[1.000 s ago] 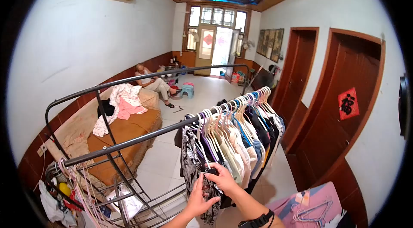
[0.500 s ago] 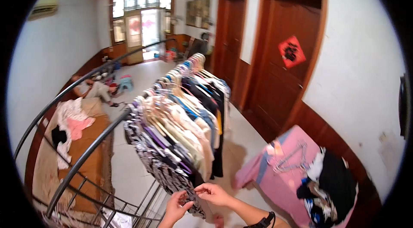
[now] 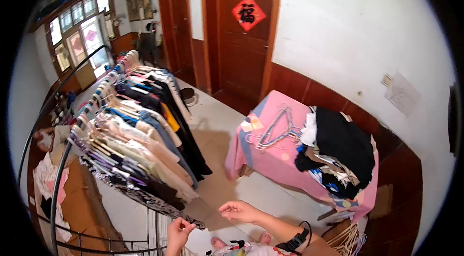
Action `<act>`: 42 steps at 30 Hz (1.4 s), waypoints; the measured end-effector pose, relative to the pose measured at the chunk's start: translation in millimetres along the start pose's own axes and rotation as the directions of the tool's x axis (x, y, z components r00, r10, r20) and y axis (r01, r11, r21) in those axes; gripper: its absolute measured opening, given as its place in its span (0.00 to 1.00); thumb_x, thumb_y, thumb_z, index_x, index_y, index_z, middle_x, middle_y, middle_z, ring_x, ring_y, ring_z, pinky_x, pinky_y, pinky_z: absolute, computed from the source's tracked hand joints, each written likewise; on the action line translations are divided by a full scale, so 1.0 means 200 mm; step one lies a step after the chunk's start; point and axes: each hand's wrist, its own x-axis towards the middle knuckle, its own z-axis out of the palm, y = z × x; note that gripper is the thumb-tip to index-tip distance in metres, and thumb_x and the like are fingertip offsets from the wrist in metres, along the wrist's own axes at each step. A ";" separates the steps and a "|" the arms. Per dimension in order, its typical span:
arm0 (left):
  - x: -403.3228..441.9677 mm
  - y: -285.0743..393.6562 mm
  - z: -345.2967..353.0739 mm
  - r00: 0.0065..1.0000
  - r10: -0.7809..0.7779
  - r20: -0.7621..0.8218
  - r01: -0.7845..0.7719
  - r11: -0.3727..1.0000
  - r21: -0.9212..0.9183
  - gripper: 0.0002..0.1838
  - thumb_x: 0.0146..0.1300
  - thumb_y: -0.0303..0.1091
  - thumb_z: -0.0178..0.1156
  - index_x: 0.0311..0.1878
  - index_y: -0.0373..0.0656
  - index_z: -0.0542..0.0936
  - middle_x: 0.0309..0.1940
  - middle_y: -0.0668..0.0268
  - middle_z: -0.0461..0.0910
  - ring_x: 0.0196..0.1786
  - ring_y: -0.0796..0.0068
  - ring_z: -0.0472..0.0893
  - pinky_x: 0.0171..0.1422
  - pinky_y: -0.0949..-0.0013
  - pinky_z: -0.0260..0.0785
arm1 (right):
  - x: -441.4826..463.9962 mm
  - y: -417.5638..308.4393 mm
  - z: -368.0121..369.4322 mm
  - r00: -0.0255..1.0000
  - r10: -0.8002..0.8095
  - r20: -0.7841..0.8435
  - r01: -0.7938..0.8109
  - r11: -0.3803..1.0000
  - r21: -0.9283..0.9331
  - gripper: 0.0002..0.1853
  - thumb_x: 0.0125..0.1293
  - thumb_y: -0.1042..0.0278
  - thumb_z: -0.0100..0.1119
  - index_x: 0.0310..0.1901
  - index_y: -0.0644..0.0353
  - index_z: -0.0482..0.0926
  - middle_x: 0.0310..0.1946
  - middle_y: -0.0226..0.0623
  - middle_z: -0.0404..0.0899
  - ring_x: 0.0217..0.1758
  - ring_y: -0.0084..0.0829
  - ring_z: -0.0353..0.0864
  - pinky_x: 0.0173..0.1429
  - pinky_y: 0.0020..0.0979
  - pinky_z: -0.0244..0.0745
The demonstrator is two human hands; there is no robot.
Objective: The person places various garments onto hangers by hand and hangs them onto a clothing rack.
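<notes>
My left hand (image 3: 179, 233) is low in the view, thumb and fingers pinched at the lower edge of a black-and-white patterned garment (image 3: 140, 199). That garment hangs at the near end of a rack full of clothes. To its right, my right hand (image 3: 240, 211) is held in the air, fingers loosely stretched and holding nothing. It is apart from the garment. Beside the patterned piece hang cream and beige clothes (image 3: 157, 152), then dark ones (image 3: 186, 130), all on hangers along the black metal rail (image 3: 62, 164).
On the right, a table with a pink cloth (image 3: 268, 161) bears loose hangers (image 3: 278, 128) and a pile of dark clothes (image 3: 345, 149). More hangers (image 3: 350, 241) are below it. A brown couch (image 3: 87, 198) with clothes is at left; a person (image 3: 46, 140) reclines beyond.
My view has turned right and down, bringing the table nearer the middle. My right hand has moved away from the patterned garment, and the hands are farther apart.
</notes>
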 end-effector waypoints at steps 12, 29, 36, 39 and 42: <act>-0.07 0.11 0.89 0.951 0.023 0.308 -0.027 1.000 0.007 0.05 0.66 0.27 0.61 0.37 0.35 0.81 0.26 0.71 0.80 0.32 0.85 0.77 0.38 0.78 0.69 | -0.90 0.05 -0.69 0.949 -0.049 -0.311 0.079 0.993 0.086 0.16 0.68 0.65 0.61 0.55 0.61 0.77 0.40 0.27 0.79 0.38 0.18 0.75 0.43 0.23 0.72; 0.18 0.49 1.91 0.677 0.090 0.731 -0.239 0.966 0.103 0.07 0.64 0.32 0.65 0.38 0.37 0.82 0.29 0.70 0.82 0.34 0.85 0.77 0.41 0.76 0.71 | -1.83 0.30 -1.16 0.486 0.033 -0.873 0.311 0.927 0.208 0.12 0.68 0.66 0.61 0.51 0.58 0.80 0.40 0.29 0.83 0.40 0.18 0.77 0.47 0.22 0.72; 0.50 0.59 2.30 0.498 0.275 0.822 -0.501 0.865 0.015 0.11 0.59 0.33 0.70 0.40 0.38 0.82 0.32 0.61 0.82 0.34 0.72 0.82 0.41 0.70 0.74 | -1.78 0.22 -1.32 0.362 0.057 -0.931 0.342 0.920 0.189 0.11 0.68 0.70 0.60 0.50 0.60 0.79 0.39 0.30 0.82 0.38 0.18 0.76 0.44 0.21 0.72; 0.68 0.61 2.48 0.386 0.446 0.807 -0.694 0.717 -0.065 0.13 0.56 0.35 0.71 0.40 0.39 0.81 0.31 0.60 0.80 0.33 0.64 0.81 0.39 0.65 0.74 | -1.69 0.09 -1.39 0.335 0.074 -0.939 0.327 0.926 0.190 0.12 0.68 0.68 0.61 0.51 0.59 0.79 0.38 0.29 0.82 0.38 0.18 0.76 0.44 0.21 0.72; 0.78 0.69 2.65 0.311 0.470 0.826 -0.788 0.614 -0.053 0.21 0.52 0.35 0.73 0.48 0.42 0.79 0.42 0.58 0.77 0.45 0.57 0.78 0.48 0.59 0.72 | -1.58 0.00 -1.45 0.336 0.058 -0.940 0.258 0.954 0.151 0.14 0.67 0.67 0.61 0.53 0.59 0.79 0.39 0.29 0.83 0.38 0.18 0.76 0.44 0.21 0.71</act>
